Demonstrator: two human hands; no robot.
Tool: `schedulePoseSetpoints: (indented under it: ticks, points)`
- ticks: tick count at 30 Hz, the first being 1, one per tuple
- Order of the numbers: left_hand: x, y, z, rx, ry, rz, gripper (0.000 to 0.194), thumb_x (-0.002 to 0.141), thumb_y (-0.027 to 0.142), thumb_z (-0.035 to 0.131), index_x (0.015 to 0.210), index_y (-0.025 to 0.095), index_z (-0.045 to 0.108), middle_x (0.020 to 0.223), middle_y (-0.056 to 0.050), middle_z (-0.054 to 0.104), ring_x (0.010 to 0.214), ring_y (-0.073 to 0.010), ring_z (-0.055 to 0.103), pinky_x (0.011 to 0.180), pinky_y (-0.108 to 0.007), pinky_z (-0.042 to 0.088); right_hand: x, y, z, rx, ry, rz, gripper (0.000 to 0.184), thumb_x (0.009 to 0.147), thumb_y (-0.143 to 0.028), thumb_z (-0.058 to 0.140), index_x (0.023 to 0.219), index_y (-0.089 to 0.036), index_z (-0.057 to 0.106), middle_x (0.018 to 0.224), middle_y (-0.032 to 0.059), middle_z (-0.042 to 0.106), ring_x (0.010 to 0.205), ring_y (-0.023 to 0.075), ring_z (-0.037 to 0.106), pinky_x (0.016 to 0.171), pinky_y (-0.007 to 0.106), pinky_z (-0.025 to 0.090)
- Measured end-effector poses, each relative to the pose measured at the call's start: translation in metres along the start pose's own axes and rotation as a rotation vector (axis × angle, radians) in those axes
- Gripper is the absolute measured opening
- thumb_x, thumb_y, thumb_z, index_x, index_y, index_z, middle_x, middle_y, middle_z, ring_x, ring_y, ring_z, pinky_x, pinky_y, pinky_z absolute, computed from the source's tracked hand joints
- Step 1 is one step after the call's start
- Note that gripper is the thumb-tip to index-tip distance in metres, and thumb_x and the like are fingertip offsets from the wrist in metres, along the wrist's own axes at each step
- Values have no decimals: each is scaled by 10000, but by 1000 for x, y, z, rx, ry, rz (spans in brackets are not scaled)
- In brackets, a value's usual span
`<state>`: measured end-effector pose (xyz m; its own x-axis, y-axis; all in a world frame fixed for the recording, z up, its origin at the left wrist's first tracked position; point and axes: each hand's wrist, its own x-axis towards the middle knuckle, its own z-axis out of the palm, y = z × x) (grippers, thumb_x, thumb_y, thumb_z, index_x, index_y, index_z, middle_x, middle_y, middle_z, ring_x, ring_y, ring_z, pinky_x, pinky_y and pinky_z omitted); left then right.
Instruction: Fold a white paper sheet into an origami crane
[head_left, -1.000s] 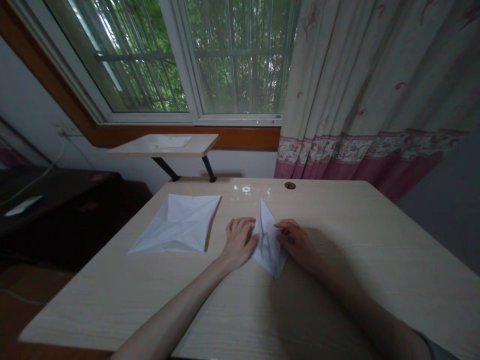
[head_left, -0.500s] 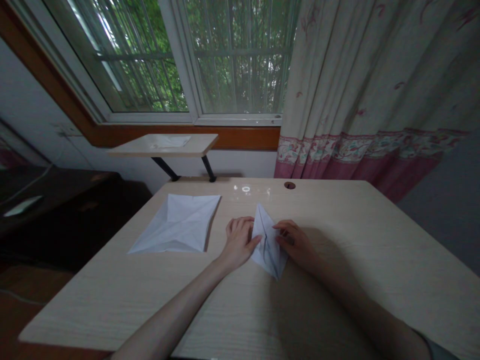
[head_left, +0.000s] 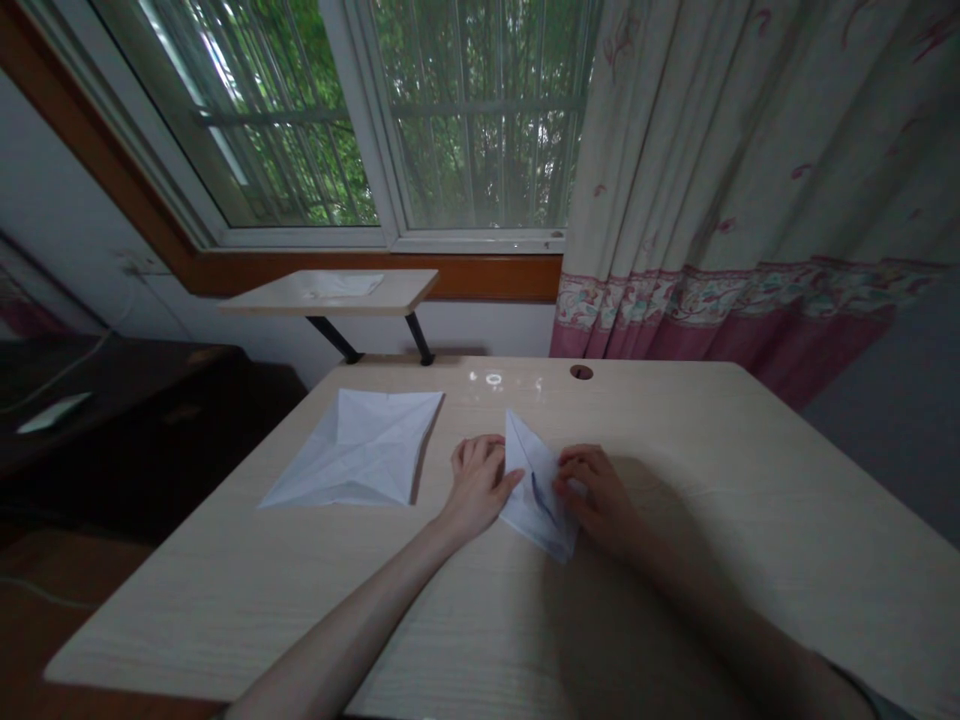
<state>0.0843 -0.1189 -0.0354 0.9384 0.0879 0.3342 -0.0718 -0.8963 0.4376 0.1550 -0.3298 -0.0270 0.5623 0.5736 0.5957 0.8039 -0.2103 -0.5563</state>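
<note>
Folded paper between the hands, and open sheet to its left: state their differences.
The folded paper is narrow and smaller; the open sheet spreads wider. The left hand and right hand touch the folded paper; neither touches the open sheet. Both are white and creased.

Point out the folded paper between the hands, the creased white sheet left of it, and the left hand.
Folded paper (head_left: pixel 535 478): head view, middle of its visible face.
Creased white sheet (head_left: pixel 367 446): head view, centre of its top.
Left hand (head_left: pixel 477 488): head view, back of the hand.
</note>
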Motion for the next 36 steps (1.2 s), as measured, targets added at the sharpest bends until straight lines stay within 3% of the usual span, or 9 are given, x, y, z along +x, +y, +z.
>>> schedulePoseSetpoints:
  ticks: [6, 14, 28, 36]
  points:
    - [0, -2, 0, -19, 54, -20, 149, 902, 342, 621, 998, 228, 627, 1217, -57, 571, 1182, -264, 468, 1044, -488, 318, -3, -16, -1, -68, -143, -4, 155, 862, -355, 662, 792, -231, 601, 985, 82, 624, 942, 257, 565, 832, 447, 480]
    - [0, -2, -1, -48, 79, -24, 137, 895, 320, 655, 862, 213, 576, 1212, -46, 574, 1169, -253, 475, 1023, -460, 335, -3, -23, -3, -78, -251, -1, 78, 887, -260, 608, 813, -233, 601, 955, 62, 609, 940, 245, 559, 849, 445, 487]
    - [0, -5, 2, -34, 76, -35, 122, 914, 327, 638, 911, 214, 592, 1213, -47, 574, 1170, -253, 475, 1021, -456, 343, -5, -27, 9, -462, -385, -315, 236, 828, -97, 592, 1014, -226, 657, 1021, 101, 676, 942, 275, 598, 872, 456, 491]
    - [1, -7, 5, -42, 96, -43, 97, 895, 290, 665, 882, 212, 610, 1206, -40, 579, 1177, -252, 472, 1015, -449, 347, -6, -33, 5, -695, -359, -399, 166, 873, -144, 587, 1027, -137, 650, 996, 104, 686, 953, 236, 599, 893, 396, 463]
